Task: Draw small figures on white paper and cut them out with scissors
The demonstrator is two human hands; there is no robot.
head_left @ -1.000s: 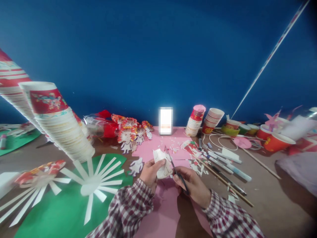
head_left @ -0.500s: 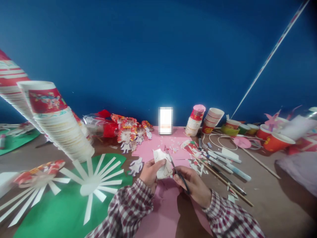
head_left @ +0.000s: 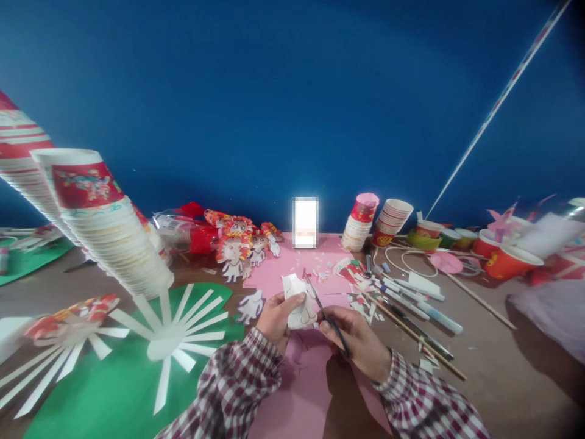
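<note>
My left hand [head_left: 277, 315] pinches a piece of white paper [head_left: 299, 314] with drawn outlines, thumb on top. My right hand [head_left: 359, 341] is closed round the handles of dark scissors [head_left: 336, 332], whose blades point up and left along the paper's right edge. Both hands are over pink paper [head_left: 308, 390] at the middle. A white cut-out figure [head_left: 251, 306] lies just left of my left hand. Behind it are decorated cut-out figures [head_left: 233, 250] with red and orange heads. Small paper scraps [head_left: 322, 275] are scattered beyond the scissors.
Tall stacks of paper cups [head_left: 109, 225] lean at the left. White strips fan out on green paper [head_left: 105, 384]. Pens [head_left: 423, 305] and a wooden stick [head_left: 420, 338] lie right of my hands. More cup stacks [head_left: 359, 225] and red cups [head_left: 512, 261] stand farther back, before a blue wall.
</note>
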